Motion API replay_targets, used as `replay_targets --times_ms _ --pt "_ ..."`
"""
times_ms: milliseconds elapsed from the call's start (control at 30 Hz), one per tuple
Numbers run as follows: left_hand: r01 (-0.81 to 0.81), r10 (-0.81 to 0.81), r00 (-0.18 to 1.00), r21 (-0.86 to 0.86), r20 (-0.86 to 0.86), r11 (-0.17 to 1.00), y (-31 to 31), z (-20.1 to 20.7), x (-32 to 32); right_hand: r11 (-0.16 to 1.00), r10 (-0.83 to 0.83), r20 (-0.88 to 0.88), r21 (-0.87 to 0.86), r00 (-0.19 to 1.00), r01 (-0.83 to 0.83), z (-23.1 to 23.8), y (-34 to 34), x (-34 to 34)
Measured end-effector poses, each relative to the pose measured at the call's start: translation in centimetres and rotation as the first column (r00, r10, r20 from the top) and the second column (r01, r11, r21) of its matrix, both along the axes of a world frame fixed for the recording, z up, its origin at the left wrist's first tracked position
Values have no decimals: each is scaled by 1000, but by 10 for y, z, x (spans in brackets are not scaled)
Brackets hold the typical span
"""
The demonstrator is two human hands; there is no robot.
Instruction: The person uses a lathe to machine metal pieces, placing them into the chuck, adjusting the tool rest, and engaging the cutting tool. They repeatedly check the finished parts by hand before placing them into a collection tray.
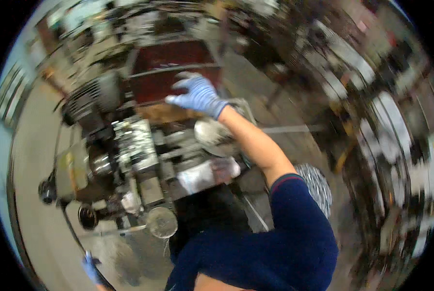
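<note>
My right hand (196, 94), in a blue-and-white striped work glove, reaches out over the near side of a dark red metal bin (176, 80). Its fingers are spread and hold nothing; whether they touch the bin is unclear. At the lower left, my left hand (91, 269), also gloved, is at the end of a long thin dark lever (73, 233) that runs down from the machine. The fingers seem closed round it, though blur hides the detail. A grey bench machine (100, 165) with a ribbed motor (93, 99) stands between my hands.
Metal chips cover a block (135, 143) on the machine. A round pan (212, 136) and a crumpled cloth (202, 175) lie beside it. A round clear dish (161, 222) sits at the near end. Right of me stand a patterned round stool (315, 186) and cluttered racks (386, 131).
</note>
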State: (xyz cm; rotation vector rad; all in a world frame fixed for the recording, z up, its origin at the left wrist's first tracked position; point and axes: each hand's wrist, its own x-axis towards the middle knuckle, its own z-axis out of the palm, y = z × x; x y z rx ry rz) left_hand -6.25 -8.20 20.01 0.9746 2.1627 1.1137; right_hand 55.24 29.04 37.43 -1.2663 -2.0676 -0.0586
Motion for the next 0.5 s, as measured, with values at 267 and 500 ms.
replay_targets --times_ms 267,500 --pt "-4 23 986 -113 166 994 14 64 75 681 -660 -244 -594 711 428 -147 -245 222" --pt "-8 27 991 -144 132 990 18 65 85 70 -772 452 -638 446 767 -197 -338 347"
